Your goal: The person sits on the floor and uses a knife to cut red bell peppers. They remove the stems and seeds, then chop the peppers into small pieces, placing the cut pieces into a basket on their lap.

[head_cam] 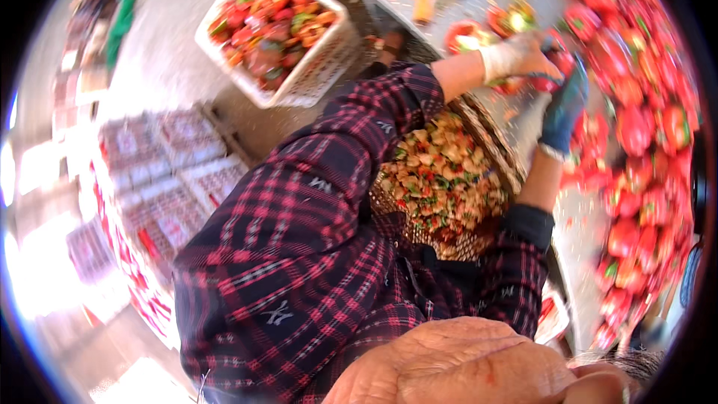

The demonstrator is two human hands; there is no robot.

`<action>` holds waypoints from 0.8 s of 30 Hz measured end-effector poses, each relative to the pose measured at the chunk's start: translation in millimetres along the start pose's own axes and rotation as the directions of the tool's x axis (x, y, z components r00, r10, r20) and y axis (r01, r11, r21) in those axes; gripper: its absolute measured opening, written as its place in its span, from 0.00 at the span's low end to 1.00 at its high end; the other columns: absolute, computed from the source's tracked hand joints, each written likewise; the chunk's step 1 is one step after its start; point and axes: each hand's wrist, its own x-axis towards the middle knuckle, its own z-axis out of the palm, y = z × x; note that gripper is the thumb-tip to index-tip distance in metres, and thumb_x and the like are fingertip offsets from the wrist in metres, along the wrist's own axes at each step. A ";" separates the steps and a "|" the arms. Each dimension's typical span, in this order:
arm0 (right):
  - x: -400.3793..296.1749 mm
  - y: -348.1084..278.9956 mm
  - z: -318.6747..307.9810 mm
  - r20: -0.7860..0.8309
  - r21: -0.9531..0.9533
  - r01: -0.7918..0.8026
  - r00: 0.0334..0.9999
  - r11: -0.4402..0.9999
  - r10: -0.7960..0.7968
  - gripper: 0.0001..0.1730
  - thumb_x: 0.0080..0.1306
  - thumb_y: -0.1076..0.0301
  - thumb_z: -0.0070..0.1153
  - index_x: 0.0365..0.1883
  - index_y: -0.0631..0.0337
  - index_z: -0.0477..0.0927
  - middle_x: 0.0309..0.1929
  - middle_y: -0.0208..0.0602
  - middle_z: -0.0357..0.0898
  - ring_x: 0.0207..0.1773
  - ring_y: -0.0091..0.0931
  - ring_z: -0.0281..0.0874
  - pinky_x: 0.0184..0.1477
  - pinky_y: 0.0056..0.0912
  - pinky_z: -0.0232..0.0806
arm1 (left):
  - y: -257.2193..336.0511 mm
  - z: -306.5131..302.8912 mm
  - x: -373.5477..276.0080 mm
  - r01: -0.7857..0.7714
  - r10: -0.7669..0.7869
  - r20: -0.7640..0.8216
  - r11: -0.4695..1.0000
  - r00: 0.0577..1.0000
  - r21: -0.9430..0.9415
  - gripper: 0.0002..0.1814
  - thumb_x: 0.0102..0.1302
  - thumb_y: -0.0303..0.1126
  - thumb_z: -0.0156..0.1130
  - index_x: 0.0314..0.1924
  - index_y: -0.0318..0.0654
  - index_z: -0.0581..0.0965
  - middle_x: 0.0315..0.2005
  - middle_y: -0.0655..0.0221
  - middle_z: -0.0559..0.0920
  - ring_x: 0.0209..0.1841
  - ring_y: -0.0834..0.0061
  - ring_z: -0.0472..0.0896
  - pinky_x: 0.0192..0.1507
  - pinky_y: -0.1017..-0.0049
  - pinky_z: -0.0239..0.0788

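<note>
Over a pale work table point(513, 123), my gloved left hand point(519, 60) grips a red bell pepper point(558, 55). The glove is white on the back and bluish at the fingers. My right hand point(565, 104), in a blue-coated glove, closes on the same pepper from the other side. Motion blur and the fingers hide part of it. Opened peppers point(468, 36) with pale insides lie beyond my left wrist. Below my forearms, against the table edge, stands a woven basket point(496, 143) filled with pale pepper cores and seeds point(449, 174) and green stem bits.
A large heap of red bell peppers point(636, 123) covers the table's right side. A white plastic crate point(328, 70) of cut peppers stands on the floor to the left. Printed cartons point(168, 179) are stacked nearer. A blurred yellow object point(424, 5) lies at the table's far part.
</note>
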 end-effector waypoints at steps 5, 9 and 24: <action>-25.9 10.1 -5.3 0.045 0.400 -0.246 0.968 0.883 0.249 0.25 0.75 0.65 0.50 0.67 0.68 0.69 0.61 0.47 0.76 0.61 0.33 0.77 0.62 0.35 0.71 | -23.4 -112.5 -49.3 0.374 -0.194 0.327 0.621 0.925 -0.689 0.21 0.62 0.30 0.68 0.55 0.35 0.79 0.48 0.60 0.82 0.52 0.71 0.80 0.53 0.70 0.74; -41.0 -24.0 37.0 -0.018 0.233 -0.218 0.973 0.948 0.228 0.18 0.70 0.71 0.57 0.57 0.68 0.79 0.47 0.35 0.84 0.45 0.23 0.80 0.49 0.24 0.72 | -110.7 -138.4 -105.9 0.089 -0.203 0.061 0.127 0.977 -0.988 0.21 0.76 0.36 0.53 0.64 0.35 0.70 0.57 0.60 0.78 0.61 0.59 0.77 0.61 0.57 0.74; -111.0 -39.2 47.7 0.342 0.664 -0.520 0.850 0.538 0.400 0.21 0.74 0.62 0.52 0.62 0.65 0.75 0.54 0.38 0.80 0.54 0.28 0.78 0.57 0.34 0.71 | -37.9 -53.6 -126.4 0.051 0.043 0.115 0.706 0.992 -0.707 0.28 0.68 0.19 0.60 0.67 0.34 0.69 0.55 0.70 0.79 0.53 0.79 0.78 0.55 0.78 0.71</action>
